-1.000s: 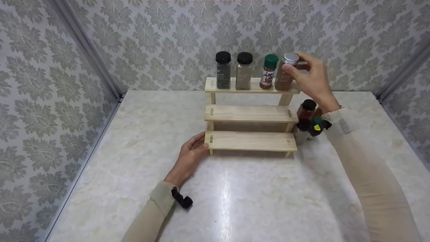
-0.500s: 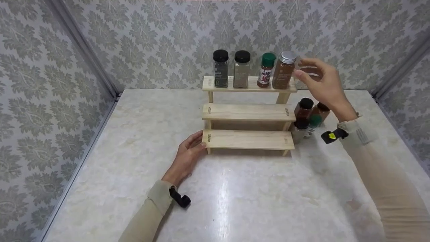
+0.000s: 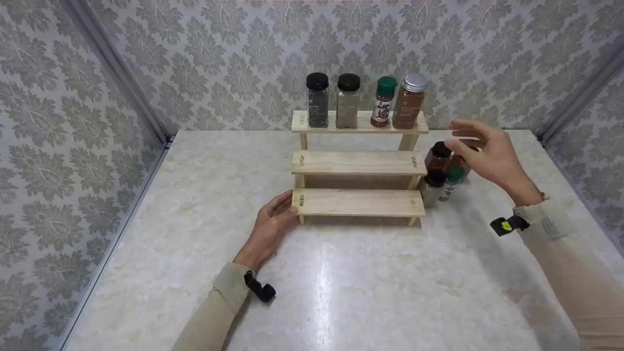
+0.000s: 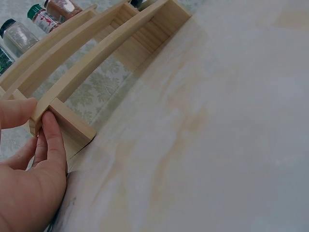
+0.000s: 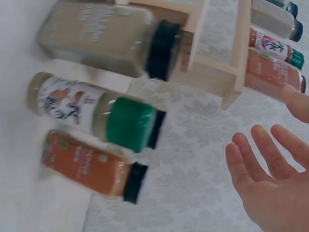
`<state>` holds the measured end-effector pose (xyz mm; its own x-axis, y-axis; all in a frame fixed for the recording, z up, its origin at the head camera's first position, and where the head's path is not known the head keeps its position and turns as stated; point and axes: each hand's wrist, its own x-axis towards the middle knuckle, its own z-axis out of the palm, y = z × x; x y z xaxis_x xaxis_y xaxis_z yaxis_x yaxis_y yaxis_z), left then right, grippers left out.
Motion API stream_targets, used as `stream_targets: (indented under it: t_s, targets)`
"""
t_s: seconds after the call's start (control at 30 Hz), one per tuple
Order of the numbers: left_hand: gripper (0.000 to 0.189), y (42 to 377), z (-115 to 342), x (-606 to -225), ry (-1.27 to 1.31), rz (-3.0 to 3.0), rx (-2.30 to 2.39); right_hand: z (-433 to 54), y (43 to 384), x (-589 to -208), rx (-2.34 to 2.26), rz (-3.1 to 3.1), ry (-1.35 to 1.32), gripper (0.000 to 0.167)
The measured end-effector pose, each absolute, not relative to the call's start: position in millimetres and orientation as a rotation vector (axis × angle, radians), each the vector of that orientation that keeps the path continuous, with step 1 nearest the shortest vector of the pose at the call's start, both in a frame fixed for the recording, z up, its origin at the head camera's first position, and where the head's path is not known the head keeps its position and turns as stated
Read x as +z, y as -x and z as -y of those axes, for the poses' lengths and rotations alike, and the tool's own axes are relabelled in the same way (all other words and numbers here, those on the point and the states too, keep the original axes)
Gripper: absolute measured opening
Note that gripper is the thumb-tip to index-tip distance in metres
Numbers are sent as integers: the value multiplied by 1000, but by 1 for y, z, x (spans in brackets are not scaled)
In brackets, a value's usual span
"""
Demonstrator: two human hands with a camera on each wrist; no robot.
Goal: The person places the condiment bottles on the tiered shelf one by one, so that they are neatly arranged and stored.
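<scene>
While the head view gives the left hand [image 3: 267,228] only from above, the left wrist view shows its thumb and fingers pinching the end of the lowest board of the wooden rack [image 3: 358,202]. Seen palm-side in the right wrist view, the right hand [image 5: 277,188] has its fingers slightly spread and the thumb apart, holding nothing, near the jars beside the rack. That view also bares a white label on the green-capped jar [image 5: 70,102] and pale print on the orange jar [image 5: 87,162], both too blurred to read. Upright on the top tier are a dark jar [image 3: 318,105], a beige jar [image 3: 347,105], a red-and-white labelled jar [image 3: 381,109] and a reddish-brown jar [image 3: 408,106] with a ribbed silver cap. Pale, grained boards form three steps on the glossy, marbled table [image 3: 312,292].
</scene>
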<state>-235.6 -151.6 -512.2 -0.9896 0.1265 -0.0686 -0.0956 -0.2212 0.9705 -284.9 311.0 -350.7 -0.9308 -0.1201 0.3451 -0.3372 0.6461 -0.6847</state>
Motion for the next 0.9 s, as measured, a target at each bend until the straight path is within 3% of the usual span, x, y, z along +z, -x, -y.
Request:
stream_targets:
  t_s: [0.33, 0.9]
  targets:
    - [60, 235, 152, -512, -47, -1874, 2337, -335, 273, -393, 1158, 2568, -461, 48]
    - [60, 234, 152, -513, -57, -1873, 2345, -345, 269, -437, 1166, 2665, -319, 54]
